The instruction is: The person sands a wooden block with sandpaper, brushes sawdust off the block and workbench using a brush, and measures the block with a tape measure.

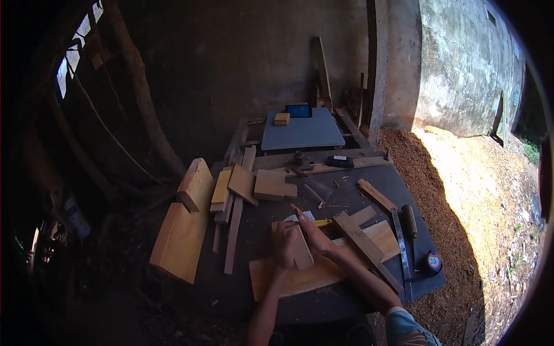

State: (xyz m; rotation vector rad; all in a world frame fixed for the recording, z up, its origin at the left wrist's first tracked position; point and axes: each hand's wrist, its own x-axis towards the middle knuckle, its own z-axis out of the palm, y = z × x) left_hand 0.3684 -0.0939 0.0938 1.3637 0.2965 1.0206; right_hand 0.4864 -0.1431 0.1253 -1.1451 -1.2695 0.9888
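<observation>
A small wooden block (302,254) stands tilted between my hands, above a wide light board (265,277) on the dark table. My left hand (284,245) is closed around the block's left side. Against its upper right side lies my right hand (316,235), fingers stretched out straight toward the far left; its thumb is partly hidden. Just past my hands are a piece of white paper (306,217) and a yellow slim tool (322,222), partly covered. Beside my right forearm, a long wooden strip (366,248) crosses the light board.
Thick wood blocks (182,236) and several strips occupy the left side. At right lie a metal ruler (401,248), a dark-handled tool (410,222) and a tape measure (433,263). Farther back, a grey board (303,135) carries a phone (298,111). Sawdust (427,190) covers the ground.
</observation>
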